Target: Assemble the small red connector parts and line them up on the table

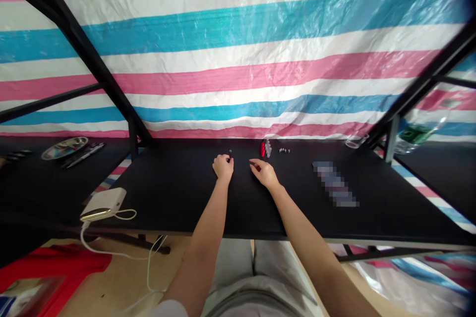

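My left hand (223, 167) rests on the black table, its fingers closed on a small, thin dark piece (230, 159) whose kind is too small to make out. A tiny pale spot shows just above those fingertips. To its right, my right hand (265, 172) hovers low over the table or touches it, thumb and index finger apart with nothing visible between them. Beyond my right hand lie small red pieces (263, 149) beside several small clear pieces (268, 149). Farther right is a row of tiny shiny metal pieces (284, 150).
A blurred-out flat object (334, 183) lies at the right, with a clear cup (356, 139) behind it. A white box (106, 203) with a cable sits at the left edge. Black frame bars (111, 94) flank the table; a side table holds a metal dish (64, 148) and pens (85, 155).
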{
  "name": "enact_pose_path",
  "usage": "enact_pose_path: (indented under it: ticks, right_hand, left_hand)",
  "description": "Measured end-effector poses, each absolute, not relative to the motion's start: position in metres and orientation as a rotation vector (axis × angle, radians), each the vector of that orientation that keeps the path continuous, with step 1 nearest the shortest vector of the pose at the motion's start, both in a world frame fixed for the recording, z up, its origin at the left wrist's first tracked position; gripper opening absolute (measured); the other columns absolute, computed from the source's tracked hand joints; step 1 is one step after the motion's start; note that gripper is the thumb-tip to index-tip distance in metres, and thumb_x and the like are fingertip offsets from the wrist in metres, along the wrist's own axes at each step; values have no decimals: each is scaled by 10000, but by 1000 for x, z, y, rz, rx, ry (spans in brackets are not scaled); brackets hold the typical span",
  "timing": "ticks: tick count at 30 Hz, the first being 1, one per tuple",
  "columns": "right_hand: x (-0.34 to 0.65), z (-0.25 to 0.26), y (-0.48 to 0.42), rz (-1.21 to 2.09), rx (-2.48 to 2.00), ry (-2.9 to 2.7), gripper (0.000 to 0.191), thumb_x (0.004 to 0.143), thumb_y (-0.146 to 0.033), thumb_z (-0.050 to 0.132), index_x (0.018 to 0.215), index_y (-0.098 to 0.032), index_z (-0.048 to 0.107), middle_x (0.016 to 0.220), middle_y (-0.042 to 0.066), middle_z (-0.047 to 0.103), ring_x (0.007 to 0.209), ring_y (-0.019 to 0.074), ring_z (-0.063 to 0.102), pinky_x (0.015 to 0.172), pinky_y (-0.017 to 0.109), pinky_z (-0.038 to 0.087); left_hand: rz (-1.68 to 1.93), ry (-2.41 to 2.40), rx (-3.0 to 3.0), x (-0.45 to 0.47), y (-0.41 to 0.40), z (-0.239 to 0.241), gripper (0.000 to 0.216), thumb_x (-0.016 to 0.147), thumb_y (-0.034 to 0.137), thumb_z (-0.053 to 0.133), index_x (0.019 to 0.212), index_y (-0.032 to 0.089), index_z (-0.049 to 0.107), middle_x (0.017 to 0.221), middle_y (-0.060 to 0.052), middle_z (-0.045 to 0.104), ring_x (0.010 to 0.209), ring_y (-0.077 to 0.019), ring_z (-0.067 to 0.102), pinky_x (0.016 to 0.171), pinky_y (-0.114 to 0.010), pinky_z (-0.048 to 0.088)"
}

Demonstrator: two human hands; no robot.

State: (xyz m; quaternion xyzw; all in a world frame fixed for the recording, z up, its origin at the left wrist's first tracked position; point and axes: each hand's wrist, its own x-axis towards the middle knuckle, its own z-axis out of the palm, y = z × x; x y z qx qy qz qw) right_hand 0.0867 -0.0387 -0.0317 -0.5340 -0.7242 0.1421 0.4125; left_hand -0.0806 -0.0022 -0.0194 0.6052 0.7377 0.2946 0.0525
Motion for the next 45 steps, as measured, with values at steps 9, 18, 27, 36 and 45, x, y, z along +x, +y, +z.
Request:
enact_pose_path:
  ticks: [9, 18, 27, 36, 45]
  right_hand:
    - [87, -31, -39, 355, -1356, -1806, 281, 799, -283, 467, 1020, -200, 620, 689, 0, 623, 623, 118, 556, 655, 232, 442]
    - [91, -28, -38, 264, -1490, -1772, 283, 799, -268, 450, 1020, -201, 614, 729, 9, 644, 648, 127, 573, 686, 246, 420]
    - [107, -25, -34, -15, -1886, -1461, 243, 769, -211, 434, 915, -165, 623, 922, 87, 617, 881, 213, 523, 744, 323, 347]
    - [110, -34, -32, 53, -1927, -1449, 272, 726, -182, 442, 921, -186, 631, 1059, 84, 579, 1005, 228, 461, 844, 383, 318]
    - [111, -38, -28, 95, -1844, -1466, 287, 727, -189, 464, 948, -218, 644, 1098, 69, 587, 1051, 230, 468, 925, 436, 288]
  left_hand:
    - [867, 2271, 1805, -79, 1, -19, 162, 761, 335, 540, 835, 225, 633, 860, -56, 607, 837, -211, 548, 712, -307, 384]
    - [889, 2232, 1787, -79, 1, -17, 198, 731, 330, 571, 886, 212, 604, 865, -54, 613, 869, -224, 547, 753, -339, 400]
    - [1198, 2170, 1891, -70, -18, -16, 630, 693, 266, 601, 1261, 155, 351, 1258, -150, 432, 1139, -312, 409, 882, -451, 386]
    - [1201, 1333, 2555, -30, -44, -8, 508, 820, 214, 411, 1314, 182, 298, 1262, -116, 442, 1186, -231, 393, 998, -403, 338]
    - [789, 1298, 2550, -7, -12, -13, 608, 781, 164, 447, 1353, 235, 253, 1122, -80, 534, 1043, -207, 487, 868, -324, 410]
